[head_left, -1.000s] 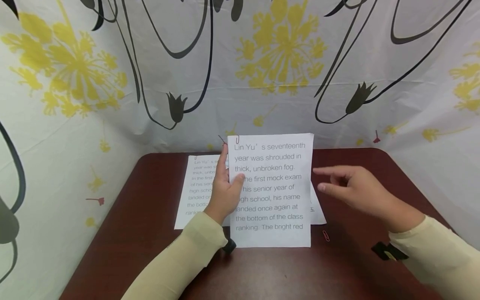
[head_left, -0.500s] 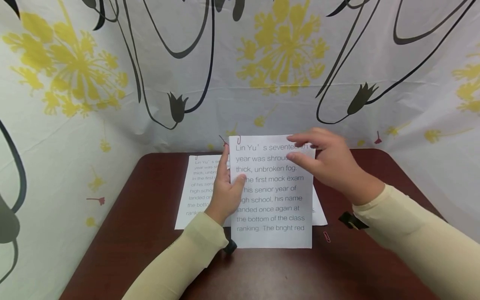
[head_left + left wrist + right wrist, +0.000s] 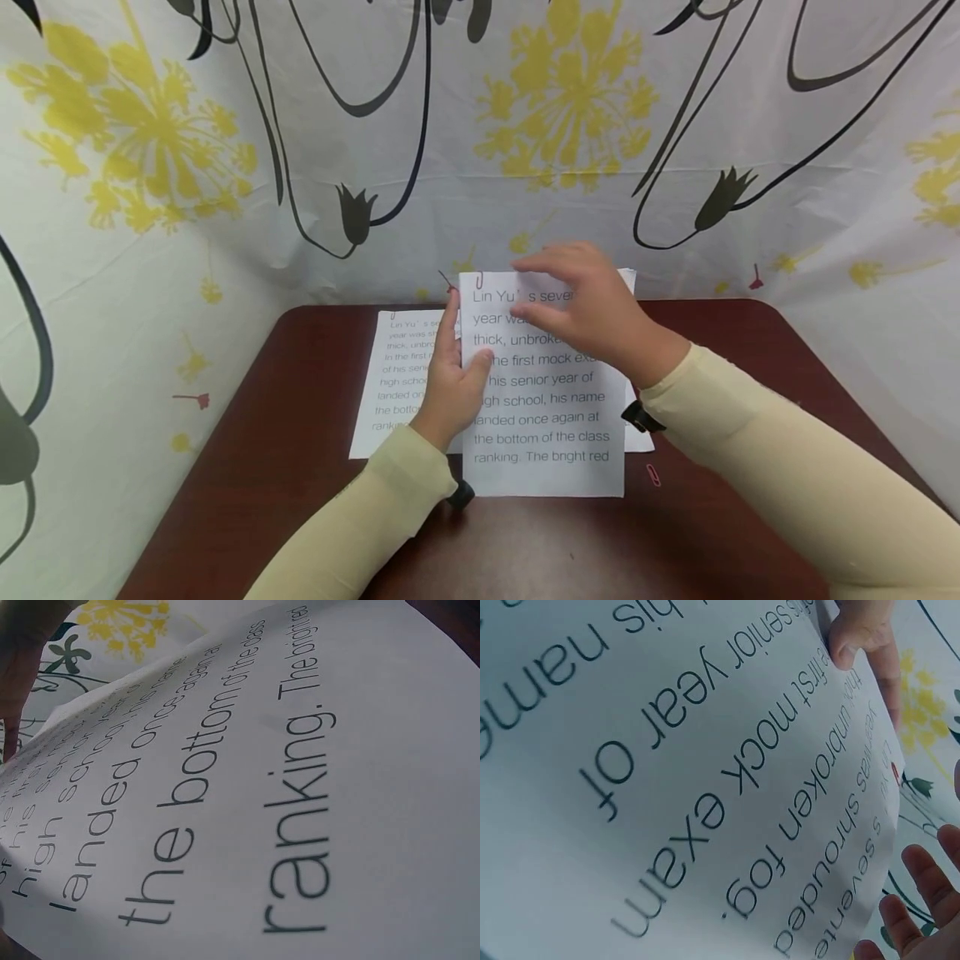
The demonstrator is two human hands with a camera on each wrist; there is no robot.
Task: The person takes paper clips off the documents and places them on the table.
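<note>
Floral sheeting, white w/ yellow blooms & black stems (image 3: 150,133), walls in a dark brown table (image 3: 300,500) on three sides. Left hand (image 3: 450,379) grips the printed sheets (image 3: 547,433) by their left edge, thumb curled over the front at the "first mock exam" line & fingers behind, so the stack stands tilted up toward the head cam w/ its bottom edge near or on the tabletop; prob held that way to keep the top edge lifted & reachable. A red paper clip (image 3: 477,279) sits on the top-left corner of the held stack, seemingly binding the pages. Right hand (image 3: 592,312) hovers in front of the upper part of the page, fingers loosely spread & pointing left toward that corner; it grasps nothing, and whether it touches the paper can't be told from the head view. The right wrist view shows its fingertips (image 3: 922,892) just off the sheet's edge, apart from it, plus the left thumb (image 3: 851,634) pressed on the page. A second printed set (image 3: 397,375) lies flat on the table behind & left of the left hand, same text, w/ a clip at its top-left corner. More paper (image 3: 637,429) pokes out behind the held stack on the right. A loose red clip (image 3: 652,475) lies on the table just right of the stack's lower corner.
</note>
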